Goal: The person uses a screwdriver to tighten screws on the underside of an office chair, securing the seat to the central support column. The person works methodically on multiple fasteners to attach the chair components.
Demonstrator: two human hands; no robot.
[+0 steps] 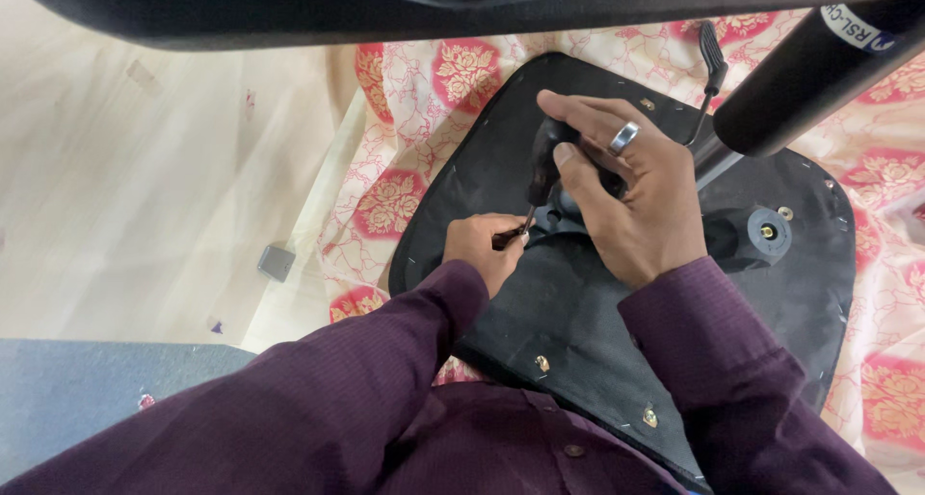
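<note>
Head view of an upturned black chair seat [578,331] lying underside-up on a cream cloth with red floral medallions [405,119], spread over a pale wooden floor [145,167]. The right hand [631,191], wearing a ring, has its grip closed around the dark handle of a screwdriver [541,162], whose shaft slants down toward the black mounting plate [568,215] at the seat's centre. The left hand [487,249] pinches the shaft tip between fingertips, steadying it where it meets the plate; whether a screw sits there cannot be told. A black gas-lift cylinder [809,66] crosses the upper right, with a lever [711,66] beside it. Judged risk: because the driver stands tilted, it could slip off the fastener head, jabbing the left fingertips or scoring the fabric; a loosely held screw might also drop into the cloth.
</note>
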